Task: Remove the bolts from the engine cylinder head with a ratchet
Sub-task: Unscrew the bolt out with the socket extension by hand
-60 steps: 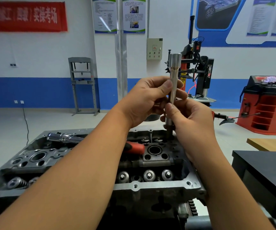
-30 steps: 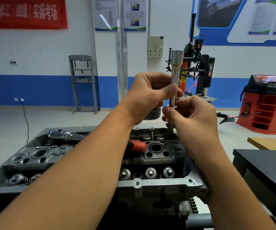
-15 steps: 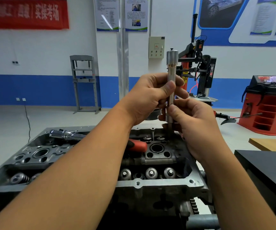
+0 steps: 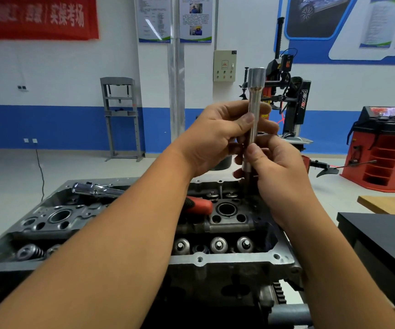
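Both hands pinching upright extension bar (image 4: pixel 253 119): left hand (image 4: pixel 217 136) higher, right hand (image 4: pixel 279 172) lower, nearer cylinder head (image 4: pixel 227 224) directly beneath; long axis vertical. Ratchet (image 4: pixel 96 188) lying far left.

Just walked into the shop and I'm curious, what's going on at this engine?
A person is working over a cylinder head. Both hands hold a long socket extension upright: the left hand grips its middle, the right hand pinches it lower down, its lower end at a hole in the head. The ratchet with its red handle lies on the head, unused.
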A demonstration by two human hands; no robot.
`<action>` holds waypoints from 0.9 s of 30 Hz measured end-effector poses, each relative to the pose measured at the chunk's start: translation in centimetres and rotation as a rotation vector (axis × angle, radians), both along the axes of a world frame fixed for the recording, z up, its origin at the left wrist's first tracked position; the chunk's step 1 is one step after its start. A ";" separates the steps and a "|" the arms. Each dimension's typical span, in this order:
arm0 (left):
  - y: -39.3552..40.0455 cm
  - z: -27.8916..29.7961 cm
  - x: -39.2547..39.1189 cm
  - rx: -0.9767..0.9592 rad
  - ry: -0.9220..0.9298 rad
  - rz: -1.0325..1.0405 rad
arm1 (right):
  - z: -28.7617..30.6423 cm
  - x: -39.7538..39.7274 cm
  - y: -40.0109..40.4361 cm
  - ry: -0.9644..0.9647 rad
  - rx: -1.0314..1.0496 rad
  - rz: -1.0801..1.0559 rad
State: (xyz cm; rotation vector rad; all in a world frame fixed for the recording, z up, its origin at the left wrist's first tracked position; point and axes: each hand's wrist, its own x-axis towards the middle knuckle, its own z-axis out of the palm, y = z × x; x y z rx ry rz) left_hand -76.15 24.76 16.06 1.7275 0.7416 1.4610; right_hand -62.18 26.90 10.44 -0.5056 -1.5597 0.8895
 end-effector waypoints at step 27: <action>-0.3 -0.1 0.2 0.115 0.060 0.164 | -0.3 0.2 0.0 -0.014 0.031 -0.240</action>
